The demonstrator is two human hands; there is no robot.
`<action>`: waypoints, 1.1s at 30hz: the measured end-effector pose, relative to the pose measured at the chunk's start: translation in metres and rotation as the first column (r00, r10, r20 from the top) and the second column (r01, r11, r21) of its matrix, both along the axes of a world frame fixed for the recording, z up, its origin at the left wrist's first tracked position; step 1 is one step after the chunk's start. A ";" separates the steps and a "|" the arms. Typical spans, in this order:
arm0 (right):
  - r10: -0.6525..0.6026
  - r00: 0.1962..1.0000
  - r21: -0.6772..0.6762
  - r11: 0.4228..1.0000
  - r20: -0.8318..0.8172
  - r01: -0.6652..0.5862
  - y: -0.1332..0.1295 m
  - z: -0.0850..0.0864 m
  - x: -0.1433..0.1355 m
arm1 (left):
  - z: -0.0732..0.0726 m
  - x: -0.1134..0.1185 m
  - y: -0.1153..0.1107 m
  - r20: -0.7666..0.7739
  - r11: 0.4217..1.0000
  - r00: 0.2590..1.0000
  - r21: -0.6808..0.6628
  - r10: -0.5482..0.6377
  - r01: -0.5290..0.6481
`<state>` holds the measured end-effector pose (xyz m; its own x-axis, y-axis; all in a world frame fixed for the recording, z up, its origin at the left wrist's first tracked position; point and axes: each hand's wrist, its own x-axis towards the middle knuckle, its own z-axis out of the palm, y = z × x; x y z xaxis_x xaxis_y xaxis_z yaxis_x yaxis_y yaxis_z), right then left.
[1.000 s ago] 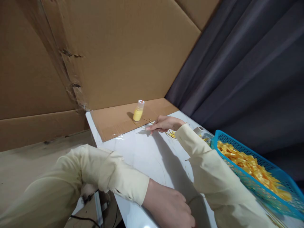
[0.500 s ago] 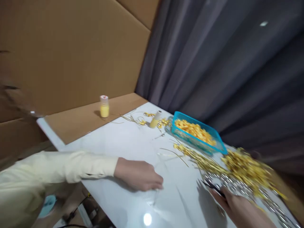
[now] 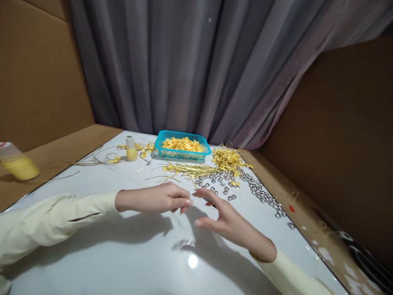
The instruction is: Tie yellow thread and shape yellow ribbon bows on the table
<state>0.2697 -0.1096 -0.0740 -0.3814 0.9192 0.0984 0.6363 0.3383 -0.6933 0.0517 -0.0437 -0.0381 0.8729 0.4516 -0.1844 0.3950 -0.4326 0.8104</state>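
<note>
Silver beads (image 3: 265,192) lie on the white counter (image 3: 132,254), spreading from twelve to three o'clock of my open right hand (image 3: 229,217), its thumb well away from its fingers. My left hand (image 3: 156,197) is closed, just beside it. I count one blue basket (image 3: 182,155) at twelve o'clock and two bottles: one (image 3: 131,150) at ten o'clock, another (image 3: 21,164) at nine. The beads are too crowded to count. Something dark under my right fingers is mostly hidden; I cannot tell whether my left hand grips anything.
</note>
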 end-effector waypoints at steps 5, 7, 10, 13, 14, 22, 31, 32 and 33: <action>0.054 0.950 -0.205 0.971 -0.308 -0.121 -0.008 0.011 -0.019 | -0.004 0.017 -0.003 0.050 0.994 0.996 -0.068 -0.076 0.080; 0.021 0.951 -0.282 0.953 -0.309 -0.113 -0.010 0.013 -0.016 | -0.005 0.020 -0.004 0.036 0.993 0.996 -0.085 -0.079 0.082; 0.037 0.969 -0.309 0.944 -0.245 -0.114 -0.014 0.015 -0.003 | -0.004 0.023 -0.003 -0.015 0.987 0.996 -0.133 -0.093 0.090; 0.143 0.979 -0.165 0.972 -0.146 -0.167 -0.021 0.019 0.010 | -0.004 0.025 -0.003 -0.023 0.947 0.982 -0.269 -0.190 0.177; 0.174 0.980 -0.110 0.977 -0.096 -0.185 -0.024 0.020 0.014 | -0.005 0.025 -0.004 -0.012 0.923 0.977 -0.331 -0.214 0.198; 0.062 0.914 0.289 0.938 0.402 -0.191 -0.034 0.025 0.047 | -0.016 0.028 0.000 0.043 0.753 0.992 -0.648 -0.115 0.115; -0.364 0.707 0.678 0.701 0.606 -0.221 -0.038 0.022 0.105 | -0.028 0.019 0.014 0.001 0.790 0.997 -0.611 -0.071 0.057; -0.386 0.692 0.688 0.692 0.610 -0.221 -0.039 0.020 0.111 | -0.029 0.017 0.015 -0.006 0.791 0.997 -0.610 -0.074 0.055; -0.401 0.681 0.692 0.688 0.613 -0.219 -0.040 0.017 0.117 | -0.030 0.015 0.016 -0.014 0.791 0.997 -0.610 -0.073 0.049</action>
<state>0.3868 -0.1498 -0.0571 -0.5294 0.7256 0.4397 0.8439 0.3973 0.3604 0.0663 -0.0282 -0.0677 0.8824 0.1811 -0.4343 0.4181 0.1215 0.9002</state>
